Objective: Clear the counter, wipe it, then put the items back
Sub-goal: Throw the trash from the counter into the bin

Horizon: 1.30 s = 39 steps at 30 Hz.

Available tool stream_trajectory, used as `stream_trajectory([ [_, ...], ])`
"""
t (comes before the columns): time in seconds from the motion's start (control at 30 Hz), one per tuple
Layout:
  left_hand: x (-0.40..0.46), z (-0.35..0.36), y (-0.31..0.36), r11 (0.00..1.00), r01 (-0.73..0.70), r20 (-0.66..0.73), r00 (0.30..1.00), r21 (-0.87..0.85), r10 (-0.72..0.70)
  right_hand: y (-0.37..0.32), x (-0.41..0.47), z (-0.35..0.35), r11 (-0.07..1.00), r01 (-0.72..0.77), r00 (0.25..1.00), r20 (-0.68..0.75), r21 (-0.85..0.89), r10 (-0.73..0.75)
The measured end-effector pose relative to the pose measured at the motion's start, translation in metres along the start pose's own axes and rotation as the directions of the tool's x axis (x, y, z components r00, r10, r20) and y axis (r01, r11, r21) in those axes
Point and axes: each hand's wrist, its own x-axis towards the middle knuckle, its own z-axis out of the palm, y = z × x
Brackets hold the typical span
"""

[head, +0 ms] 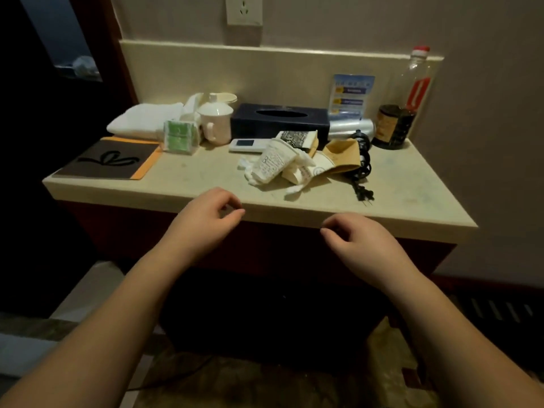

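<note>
On counter (182, 184): perhaps three cups (272, 164), one bottle (403, 107).

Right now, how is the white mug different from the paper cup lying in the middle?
The white mug stands upright by the tissue box; the paper cup lies on its side among crumpled tissues. The mug has a lid and a handle; the cup has neither and looks squashed. Both are pale and sit on the counter.

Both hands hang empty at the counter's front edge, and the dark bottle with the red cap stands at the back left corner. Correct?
Not quite. The head view shows the dark bottle at the counter's back right corner, not the left. The rest holds: left hand and right hand hang empty at the front edge.
</note>
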Motion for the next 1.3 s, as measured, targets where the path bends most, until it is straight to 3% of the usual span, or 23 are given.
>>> stream_trajectory([
  [0.13, 0.043, -0.017, -0.002, 1.000, -0.010, -0.036, 0.999, -0.005, 0.010, -0.025, 0.035, 0.006, 0.987, 0.156, 0.983, -0.095, -0.045, -0.159],
  [0.33, 0.107, -0.021, -0.001, 0.971, 0.006, 0.100, 0.995, 0.238, -0.030, -0.045, 0.100, 0.000, 0.945, 0.153, 0.944, -0.241, -0.288, -0.226],
  [0.5, 0.138, -0.005, -0.011, 0.915, -0.012, 0.293, 0.949, 0.403, -0.117, -0.054, 0.140, -0.004, 0.887, -0.010, 0.954, -0.271, -0.461, -0.130],
  [0.7, 0.152, 0.008, -0.021, 0.893, -0.050, 0.339, 0.933, 0.448, -0.118, -0.063, 0.159, -0.001, 0.883, -0.110, 0.979, -0.204, -0.456, 0.017],
  [0.83, 0.153, 0.007, -0.027, 0.904, -0.048, 0.327, 0.940, 0.425, -0.103, -0.069, 0.158, 0.002, 0.937, -0.094, 0.985, -0.168, -0.337, 0.039],
  [1.0, 0.153, 0.001, -0.026, 0.934, -0.012, 0.329, 0.937, 0.358, -0.114, -0.081, 0.150, -0.019, 0.999, -0.006, 0.990, -0.141, 0.037, 0.012],
  [1.13, 0.153, 0.003, -0.023, 0.931, 0.003, 0.294, 0.949, 0.365, -0.118, -0.081, 0.145, -0.045, 0.951, 0.044, 0.957, -0.287, 0.305, 0.048],
  [1.3, 0.153, 0.011, -0.016, 0.889, -0.048, 0.294, 0.950, 0.456, -0.100, -0.067, 0.145, -0.058, 0.838, 0.038, 0.908, -0.369, 0.544, 0.199],
])
